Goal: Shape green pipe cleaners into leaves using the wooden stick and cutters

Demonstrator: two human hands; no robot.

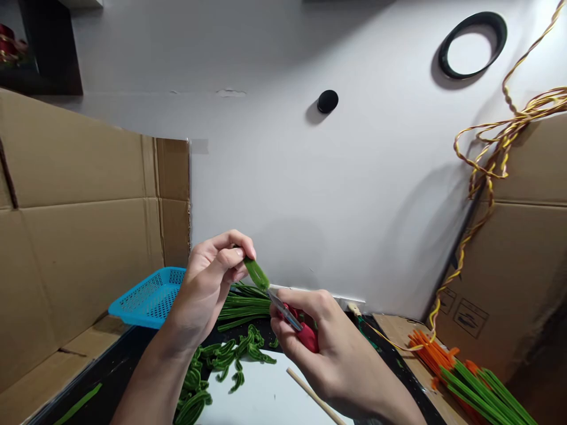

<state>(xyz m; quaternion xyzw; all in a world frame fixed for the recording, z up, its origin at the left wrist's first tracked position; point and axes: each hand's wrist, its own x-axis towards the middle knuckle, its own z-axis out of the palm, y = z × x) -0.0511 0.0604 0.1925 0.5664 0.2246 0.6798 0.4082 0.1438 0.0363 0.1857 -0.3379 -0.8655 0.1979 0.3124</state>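
Observation:
My left hand (220,265) pinches one end of a green pipe cleaner (257,274) bent into a narrow, leaf-like loop. My right hand (321,336) is closed round small red-handled scissors (287,316), and their metal tips meet the loop's lower end. Whether the blades are parted is too small to tell. Beneath the hands, several looped green pipe cleaner pieces (195,378) lie heaped at the left of a white board (252,395). Behind them rests a bundle of straight dark green pipe cleaners (243,309).
A blue perforated basket (148,298) stands left. A wooden stick (312,394) lies on the board. Orange pipe cleaners (427,353) and bright green pipe cleaners (485,386) lie at right. Cardboard panels (88,236) flank the table; twisted yellow-brown wire (489,177) hangs at right.

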